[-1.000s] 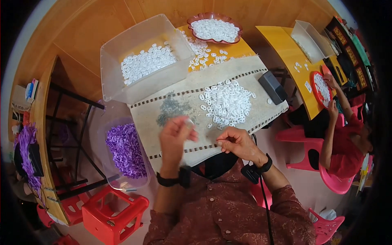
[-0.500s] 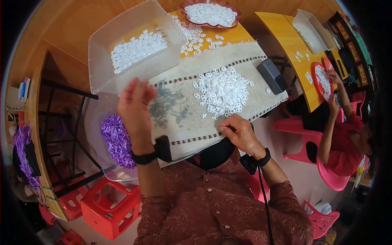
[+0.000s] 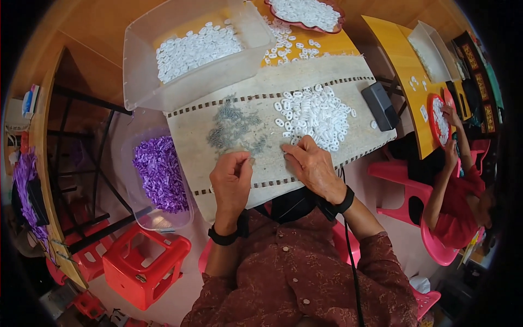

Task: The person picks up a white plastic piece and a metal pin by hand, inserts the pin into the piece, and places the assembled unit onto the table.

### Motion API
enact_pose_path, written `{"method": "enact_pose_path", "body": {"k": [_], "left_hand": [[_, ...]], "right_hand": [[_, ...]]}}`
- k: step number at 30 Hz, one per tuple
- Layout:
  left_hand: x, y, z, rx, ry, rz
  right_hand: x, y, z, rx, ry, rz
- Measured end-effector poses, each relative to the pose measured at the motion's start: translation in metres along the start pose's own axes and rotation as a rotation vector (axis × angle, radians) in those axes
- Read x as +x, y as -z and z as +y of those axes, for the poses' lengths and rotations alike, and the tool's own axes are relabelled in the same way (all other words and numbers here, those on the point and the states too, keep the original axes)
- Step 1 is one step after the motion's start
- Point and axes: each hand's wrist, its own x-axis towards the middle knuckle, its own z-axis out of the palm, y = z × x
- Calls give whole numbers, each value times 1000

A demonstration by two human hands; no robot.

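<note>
My left hand [image 3: 231, 179] is closed in a pinch just below a scatter of small grey metal pins [image 3: 231, 128] on the cloth. A tiny thing may be at its fingertips, too small to name. To its right, my right hand [image 3: 315, 168] has thumb and forefinger drawn together at the near edge of a heap of small white plastic pieces [image 3: 316, 114], oval with holes. What its fingers hold, if anything, is hidden. Both hands rest low over the pale cloth [image 3: 272, 182], a short gap apart.
Beyond the cloth stand a clear bin [image 3: 131, 71] of white pieces and a reddish dish [image 3: 340, 24] heaped with more. A dark grey block [image 3: 379, 106] sits at right. Lower left, a clear tub [image 3: 188, 220] holds purple pieces near a red stool [image 3: 128, 275]. Another person [image 3: 457, 215] works at right.
My left hand has come down and right from beside the clear bin to the cloth near my right hand. My right hand stays by the white heap. The whole view has shifted slightly.
</note>
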Motion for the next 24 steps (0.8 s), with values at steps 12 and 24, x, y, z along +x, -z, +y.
{"method": "enact_pose_path", "body": {"k": [12, 24], "left_hand": [[4, 15, 3, 287, -140, 43], [9, 13, 0, 410, -265, 20]], "right_hand": [[-2, -7, 3, 63, 28, 201], [-14, -2, -9, 902, -496, -88]]}}
